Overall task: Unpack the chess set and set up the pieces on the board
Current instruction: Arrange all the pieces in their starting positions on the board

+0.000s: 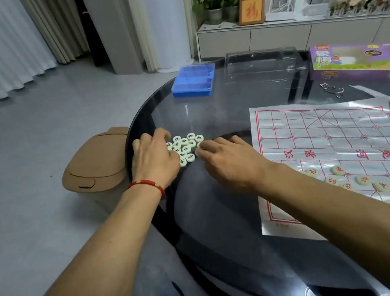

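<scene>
Item: round dark glass surface (226, 220), seen from above by the person seated at it. All places below are given relative to the board.

Board (329, 140): a silvery sheet with red grid lines and red characters, lying flat on the right part of the surface, creased in places.

Red-marked pieces (364, 181): pale round discs, about eight visible, lying on the board's near rows, some blurred and partly hidden behind the right forearm.

Black-marked pieces (186, 146): a loose cluster of pale round discs, off the board to its left, close to the surface's left edge, lying flat and touching one another.

Left hand (154, 159): palm down at the left side of the cluster, fingers curled over the discs there; whether they actually grasp one cannot be told. A red bracelet (148, 184) sits on the wrist.

Right hand (229, 160): between the cluster and the board's left edge, fingers (201, 148) bent, their tips pinching a pale disc at the cluster's right side.

Blue plastic box (193, 79): beyond the cluster, well left of the board's far edge, lid closed.

Clear plastic tray (265, 63): beyond the board's far edge, beside the blue box.

Purple carton (364, 57): beyond the board's far right corner.

Metal wire hooks (331, 88): between carton and board.

Tan bin (95, 162): on the floor, left of the surface.
</scene>
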Demonstrator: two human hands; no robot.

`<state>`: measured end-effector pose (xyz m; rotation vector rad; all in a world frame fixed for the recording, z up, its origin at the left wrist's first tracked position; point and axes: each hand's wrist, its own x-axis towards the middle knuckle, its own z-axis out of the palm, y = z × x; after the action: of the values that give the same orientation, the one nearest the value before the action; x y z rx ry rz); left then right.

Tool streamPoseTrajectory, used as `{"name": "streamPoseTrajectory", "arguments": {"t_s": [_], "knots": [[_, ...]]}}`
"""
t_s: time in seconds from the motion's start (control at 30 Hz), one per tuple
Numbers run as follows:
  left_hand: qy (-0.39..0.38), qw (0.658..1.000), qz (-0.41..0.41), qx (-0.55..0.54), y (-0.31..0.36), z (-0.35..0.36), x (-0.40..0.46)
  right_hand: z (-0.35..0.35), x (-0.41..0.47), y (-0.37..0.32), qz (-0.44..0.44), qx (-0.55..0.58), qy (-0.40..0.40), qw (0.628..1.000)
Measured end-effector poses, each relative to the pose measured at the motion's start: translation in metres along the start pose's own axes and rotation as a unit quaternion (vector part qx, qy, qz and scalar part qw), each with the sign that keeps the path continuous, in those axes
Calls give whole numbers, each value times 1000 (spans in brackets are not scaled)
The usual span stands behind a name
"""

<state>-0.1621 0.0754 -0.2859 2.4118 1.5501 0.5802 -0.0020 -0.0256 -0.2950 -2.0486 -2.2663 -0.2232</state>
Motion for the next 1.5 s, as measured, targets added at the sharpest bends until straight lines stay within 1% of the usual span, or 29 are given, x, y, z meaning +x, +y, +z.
{"name": "streamPoseTrajectory", "arguments": {"t_s": [0.1,0.2,0.27,0.3,0.43,0.53,0.63,0.67,0.73,0.8,0.9,0.93,1.0,1.07,1.1,1.13,1.2,1.23,1.3,1.37,1.43,1.5], "knots": [[13,999,-49,-2,-17,4,5,4,-11,4,-7,-4,46,999],[50,997,-45,39,-28,7,7,0,-7,11,1,7,65,998],[81,995,-39,53,-36,9,9,-3,-2,14,22,35,57,997],[83,994,-38,51,-42,12,9,-5,1,15,31,51,50,997],[54,997,-53,-33,-55,19,10,-6,5,20,10,78,19,997],[54,996,-57,-34,-52,18,11,-11,6,20,3,109,1,994],[51,997,-60,-28,-53,19,10,-16,5,19,-10,92,-18,996],[50,997,-60,-27,-53,19,10,-19,3,23,0,80,-15,997],[53,997,-60,-24,-53,20,10,-24,-2,46,55,61,14,997],[56,996,-59,-19,-51,22,10,-29,-14,84,144,43,48,988],[65,996,-61,-16,-50,23,9,-32,-40,138,296,17,77,952],[67,996,-63,-16,-49,22,9,-31,-48,150,345,22,69,936],[71,995,-65,-14,-49,22,9,-30,-59,164,417,32,22,908],[70,996,-63,-10,-48,22,8,-28,-63,165,445,22,-13,895],[69,996,-61,-8,-48,22,8,-27,-62,160,439,8,-1,898],[68,996,-61,-8,-48,22,8,-27,-58,151,414,-5,30,910],[64,996,-63,-6,-48,22,8,-26,-45,118,314,23,90,945],[64,996,-63,-4,-48,22,8,-25,-37,97,252,69,97,960],[65,996,-61,0,-48,22,8,-24,-18,54,120,158,69,978],[65,996,-58,6,-48,21,7,-18,0,18,20,172,45,984],[67,996,-54,29,-48,22,7,-10,14,-6,-22,144,53,988],[63,994,-56,65,-45,23,7,-3,19,-17,-37,102,67,992]]}}
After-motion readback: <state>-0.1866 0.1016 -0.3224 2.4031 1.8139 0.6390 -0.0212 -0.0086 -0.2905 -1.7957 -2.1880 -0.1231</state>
